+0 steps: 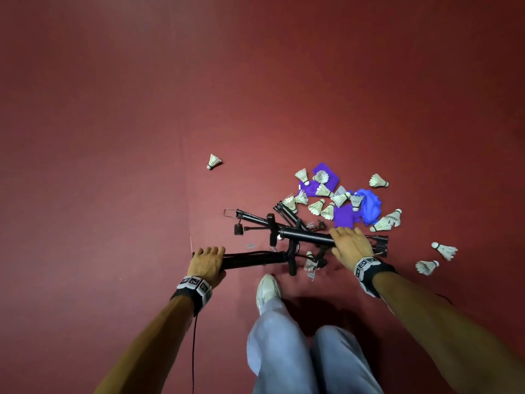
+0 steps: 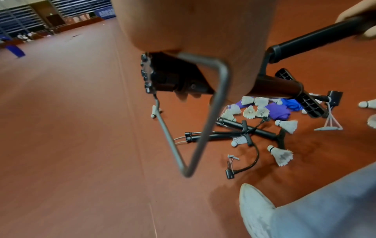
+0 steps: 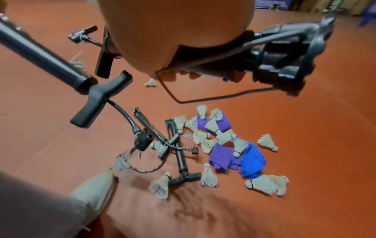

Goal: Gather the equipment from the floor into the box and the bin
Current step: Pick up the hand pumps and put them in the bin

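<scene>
My left hand (image 1: 206, 258) grips the base end of a black hand pump (image 1: 255, 258), lifted off the red floor; its wire foot loop (image 2: 203, 120) hangs below my palm. My right hand (image 1: 350, 243) grips a second black pump (image 1: 306, 236) near its base (image 3: 284, 64). Both T-handles point toward each other. Under them more black pumps (image 1: 252, 217) lie crossed on the floor. Beyond are several white shuttlecocks (image 1: 316, 207) over purple cloths (image 1: 345, 216) and a blue cloth (image 1: 369, 207). No box or bin shows in any view.
One shuttlecock (image 1: 213, 162) lies apart at the left, and others (image 1: 444, 250) are scattered at the right. My white shoe (image 1: 267, 291) and grey trouser legs stand just behind the pumps. Open red floor stretches ahead and left.
</scene>
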The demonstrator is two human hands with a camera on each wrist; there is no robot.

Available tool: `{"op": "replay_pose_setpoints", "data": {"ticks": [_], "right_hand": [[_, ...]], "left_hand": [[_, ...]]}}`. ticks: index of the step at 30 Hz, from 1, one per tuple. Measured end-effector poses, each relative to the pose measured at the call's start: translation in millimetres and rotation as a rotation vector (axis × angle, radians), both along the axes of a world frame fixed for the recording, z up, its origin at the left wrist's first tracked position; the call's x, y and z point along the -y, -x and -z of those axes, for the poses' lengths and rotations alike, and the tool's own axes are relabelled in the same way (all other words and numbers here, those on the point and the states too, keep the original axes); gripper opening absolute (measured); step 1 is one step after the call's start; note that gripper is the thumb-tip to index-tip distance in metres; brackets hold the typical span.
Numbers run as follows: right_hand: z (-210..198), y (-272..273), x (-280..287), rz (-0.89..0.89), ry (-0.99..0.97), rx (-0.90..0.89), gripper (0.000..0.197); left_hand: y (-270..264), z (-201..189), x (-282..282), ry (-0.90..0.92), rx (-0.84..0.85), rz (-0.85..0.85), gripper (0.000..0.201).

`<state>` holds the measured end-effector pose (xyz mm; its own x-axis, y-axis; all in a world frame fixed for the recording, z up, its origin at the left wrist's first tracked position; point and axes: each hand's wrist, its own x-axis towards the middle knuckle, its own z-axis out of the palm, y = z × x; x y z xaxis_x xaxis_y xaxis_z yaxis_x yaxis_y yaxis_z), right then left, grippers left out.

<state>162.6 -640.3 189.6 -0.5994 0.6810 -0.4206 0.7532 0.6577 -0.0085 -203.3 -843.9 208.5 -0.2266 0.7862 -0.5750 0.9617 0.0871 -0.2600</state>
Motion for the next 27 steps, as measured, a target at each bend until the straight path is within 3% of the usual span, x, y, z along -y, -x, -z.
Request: {"op": "replay_pose_setpoints", "data": {"ticks": [8, 14, 20, 24, 27], "right_hand": [[-223, -32, 4, 0.456, 0.139, -0.241, 0.042], [-356, -26, 36, 0.736, 0.259, -0.653, 0.023], [-454, 8, 91, 0.813, 0.312, -1.143, 0.022], [-511, 44, 130, 0.759, 0.436, -1.284, 0.023], [-541, 66, 170, 0.741, 0.499, -1.292, 0.032]], "left_hand": [[-48, -205, 34, -0.079, 0.024, -0.185, 0.049], [-87, -320, 88, -0.397, 0.221, -0.492, 0.041], [-122, -410, 153, -0.706, 0.509, -0.832, 0.033], [-143, -468, 207, -0.967, 0.653, -0.922, 0.026], [-158, -506, 255, -1.145, 0.796, -0.949, 0.047]]}}
